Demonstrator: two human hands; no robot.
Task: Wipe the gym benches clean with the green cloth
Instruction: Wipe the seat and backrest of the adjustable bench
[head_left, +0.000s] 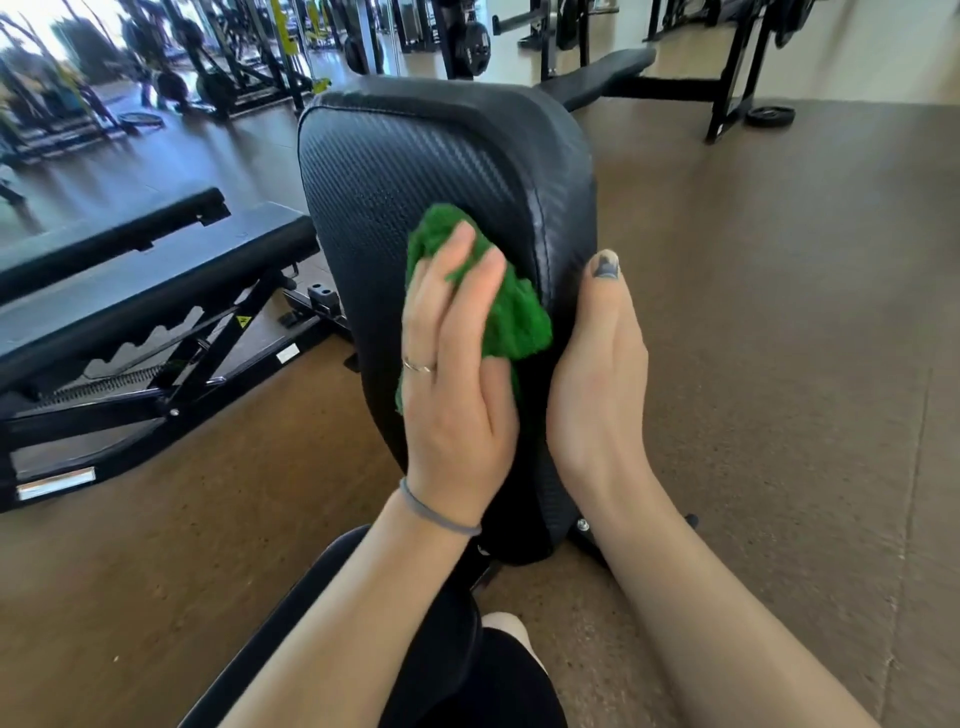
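Note:
A black textured bench backrest (395, 171) rises tilted in front of me. A bunched green cloth (514, 317) lies against its face. My left hand (457, 374) presses the cloth onto the pad with straight fingers, a ring on one finger and a grey band on the wrist. My right hand (597, 374) grips the backrest's right edge, thumb on the front side, the fingers hidden behind the pad. The bench seat (291, 613) shows below my left forearm.
Another adjustable bench (156, 270) with a black steel frame stands close on the left. A flat bench (608, 70) and a rack stand behind, with a weight plate (770, 115) on the floor. Brown rubber floor (779, 312) spreads to the right. My knee (504, 670) is at the bottom.

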